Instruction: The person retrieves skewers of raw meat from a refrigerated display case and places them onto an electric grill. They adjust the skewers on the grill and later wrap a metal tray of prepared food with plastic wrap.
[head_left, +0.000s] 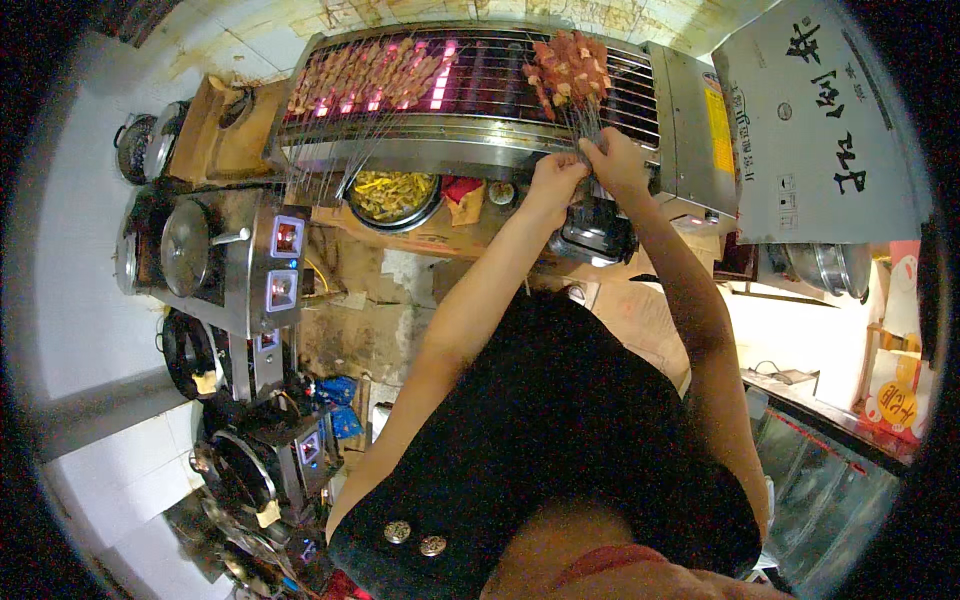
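Note:
On the right end of the electric grill (480, 139) lies a bunched stack of reddish meat skewers (568, 66). Their thin metal ends (589, 120) gather toward me over the grill's front edge. My right hand (621, 161) grips this bundle of ends. Close beside it, my left hand (556, 178) pinches the ends with its fingertips. Farther left, a row of paler meat skewers (367, 75) lies spread on the grate above glowing heating elements (444, 75). The handles of that row (330, 154) stick out over the front edge.
Below the grill stand a bowl of yellow-green food (394, 196), a small seasoning cup (501, 193) and a black container (598, 232). Burners with a lidded pot (187, 247) line the left. A large cardboard box (817, 135) borders the grill's right side.

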